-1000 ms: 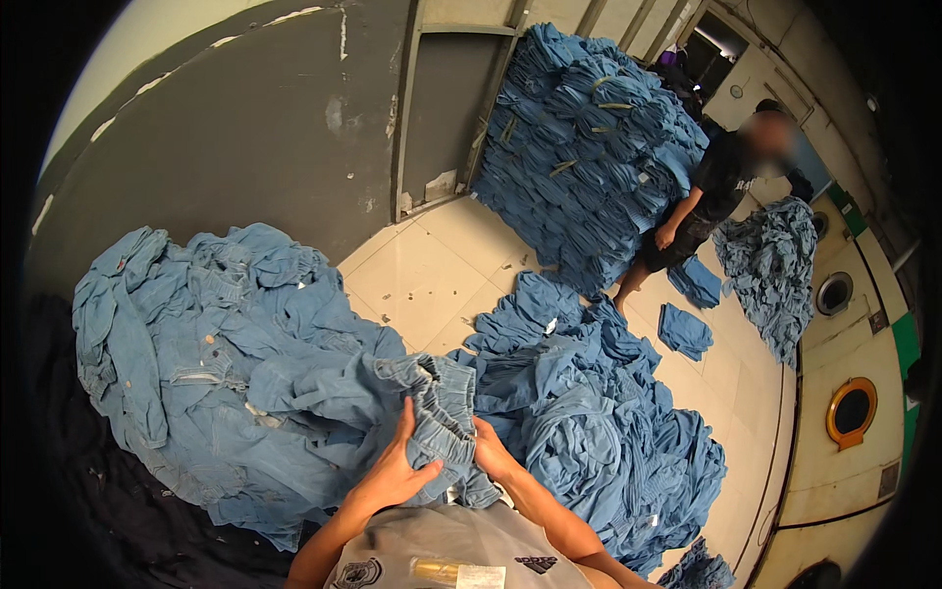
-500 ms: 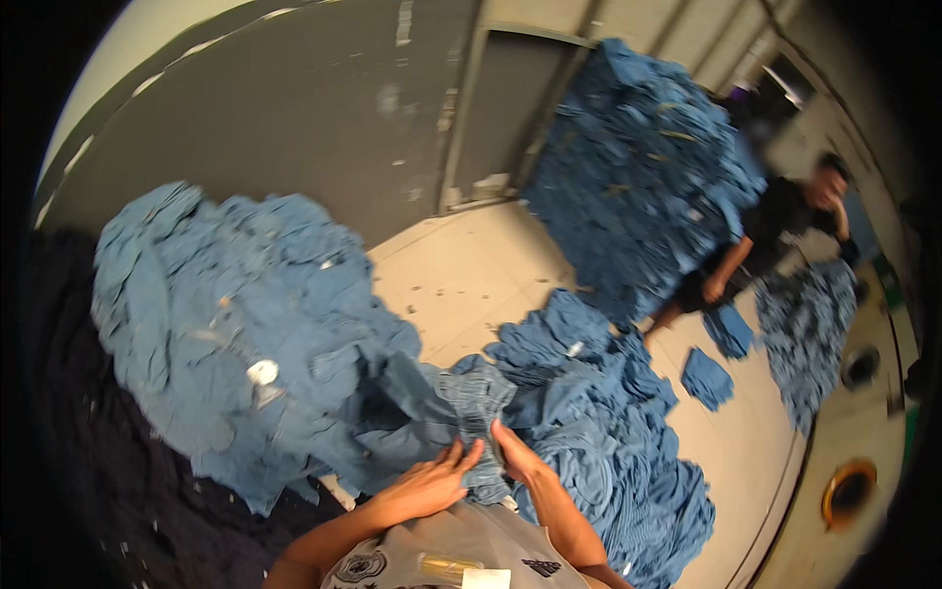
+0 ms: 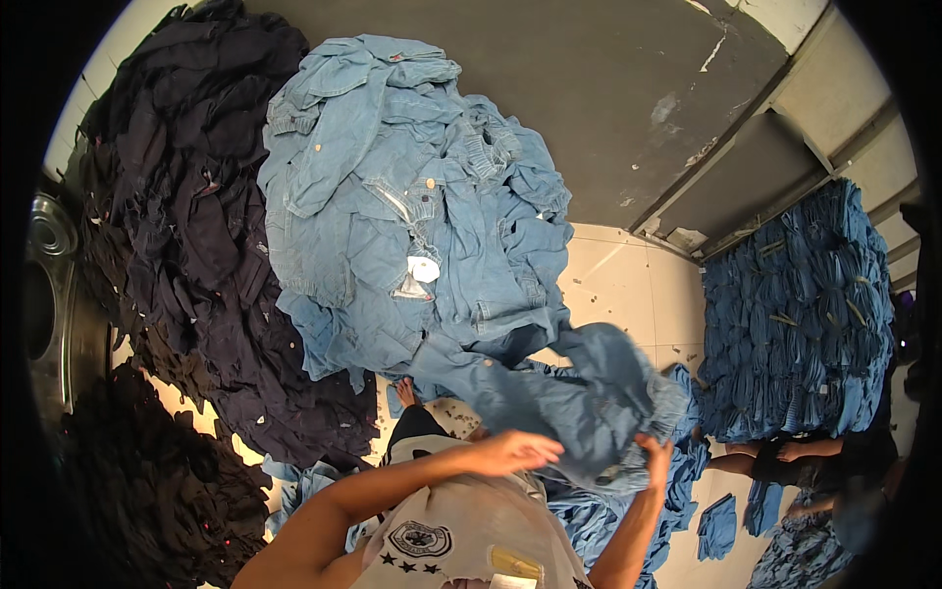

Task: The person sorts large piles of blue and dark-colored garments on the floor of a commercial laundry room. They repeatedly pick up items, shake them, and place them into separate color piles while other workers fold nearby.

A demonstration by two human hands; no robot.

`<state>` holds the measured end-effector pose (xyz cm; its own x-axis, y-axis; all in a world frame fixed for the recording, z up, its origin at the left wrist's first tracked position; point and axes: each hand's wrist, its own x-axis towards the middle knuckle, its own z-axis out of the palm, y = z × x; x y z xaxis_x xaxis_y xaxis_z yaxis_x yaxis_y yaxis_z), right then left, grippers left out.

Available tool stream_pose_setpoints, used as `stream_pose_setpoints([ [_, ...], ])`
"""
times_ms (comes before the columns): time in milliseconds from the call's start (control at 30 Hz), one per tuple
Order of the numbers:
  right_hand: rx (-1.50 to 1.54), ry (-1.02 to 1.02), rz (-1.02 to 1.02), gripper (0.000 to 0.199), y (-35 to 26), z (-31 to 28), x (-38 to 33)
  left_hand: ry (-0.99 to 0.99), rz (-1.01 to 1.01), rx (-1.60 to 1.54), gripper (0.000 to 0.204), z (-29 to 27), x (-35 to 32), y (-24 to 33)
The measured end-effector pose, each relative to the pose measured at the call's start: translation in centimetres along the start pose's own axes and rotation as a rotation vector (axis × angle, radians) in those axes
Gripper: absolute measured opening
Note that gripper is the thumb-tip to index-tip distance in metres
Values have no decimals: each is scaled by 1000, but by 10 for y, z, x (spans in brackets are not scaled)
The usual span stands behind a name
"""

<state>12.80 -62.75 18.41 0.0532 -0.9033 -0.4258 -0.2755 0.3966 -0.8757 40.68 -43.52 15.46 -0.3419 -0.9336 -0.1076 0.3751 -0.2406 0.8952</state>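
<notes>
A light-blue denim garment (image 3: 579, 412) with a gathered elastic edge is stretched in front of me. My right hand (image 3: 654, 463) grips it at that gathered edge, with the fingers closed on the cloth. Just in front of my chest, my left hand (image 3: 518, 453) points to the right with its fingers stretched out, holding nothing. It is close to the garment's near side; whether it touches the cloth I cannot tell. The garment's far part runs into a big heap of light-blue denim clothes (image 3: 373, 206). Loose blue clothes (image 3: 594, 525) lie below my right hand.
Dark clothes (image 3: 211, 187) form a tall heap at the left, beside a metal machine (image 3: 67, 294). Stacked blue bundles (image 3: 795, 314) stand at the right, near a seated person (image 3: 824, 466). Folded blue pieces (image 3: 717, 527) lie on the tiled floor (image 3: 613, 285).
My view has swung left, bringing the dark heap into sight. My left hand has come off the cloth. My right hand has moved to the right with the garment, spreading it out.
</notes>
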Motion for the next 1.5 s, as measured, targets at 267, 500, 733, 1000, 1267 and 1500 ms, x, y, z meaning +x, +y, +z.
stream_pose_setpoints([
  [267, -137, 154, -208, 47, -42, -27, -83, 687, -107, 483, 27, -200, -113, -26],
  [500, -543, -49, 5, 39, 65, 118, -136, 1448, 169, 919, 36, -384, -123, 148],
  [733, -687, -70, 8, 44, 80, 199, -180, 1165, -407, 1362, 41, -434, -62, 255],
  [1000, -439, -61, 68, 34, 67, 223, -177, -194, -142, 1124, 38, -203, -78, 98],
  [1267, -633, -114, 78, 46, 40, 243, -165, 237, -517, 860, 56, -287, -95, 125],
  [1500, -645, -40, 151, 38, 44, 229, -173, 1714, -525, 1461, 72, -401, -182, 155],
])
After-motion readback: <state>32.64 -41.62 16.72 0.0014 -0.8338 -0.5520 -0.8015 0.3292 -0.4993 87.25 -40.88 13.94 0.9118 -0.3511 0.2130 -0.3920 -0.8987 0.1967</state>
